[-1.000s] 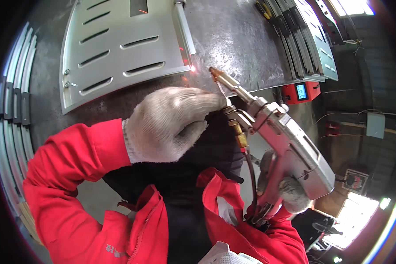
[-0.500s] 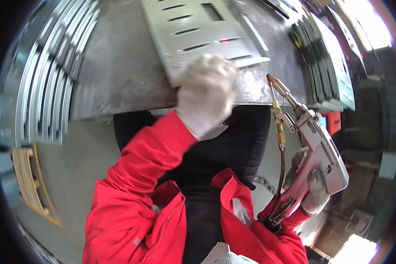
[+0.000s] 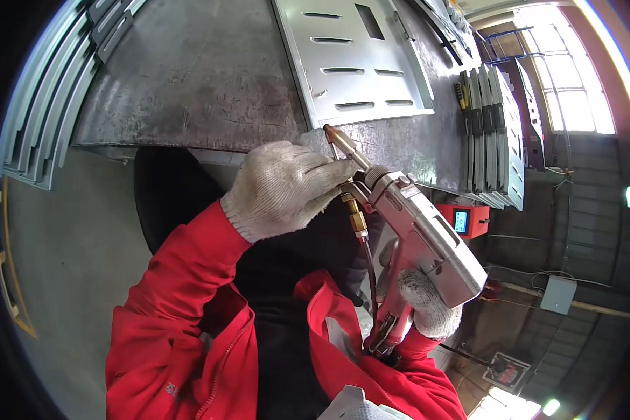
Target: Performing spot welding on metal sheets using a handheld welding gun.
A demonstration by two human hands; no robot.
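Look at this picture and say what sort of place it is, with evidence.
Most likely a metal fabrication workshop. A gloved right hand grips a welding gun over a steel workbench, a slotted sheet-metal panel lies on it, and more panels are stacked alongside.

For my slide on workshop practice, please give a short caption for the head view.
Gloved right hand grips a welding gun, left hand steadying its nozzle at the louvred metal panel.

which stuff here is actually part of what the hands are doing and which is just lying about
In use:
welding gun, gripped by the right hand
left hand, steadying the gun near its nozzle
slotted panel, its edge at the nozzle tip
steel table

Lying about:
panel stack at right
panel stack at left
red box with a screen
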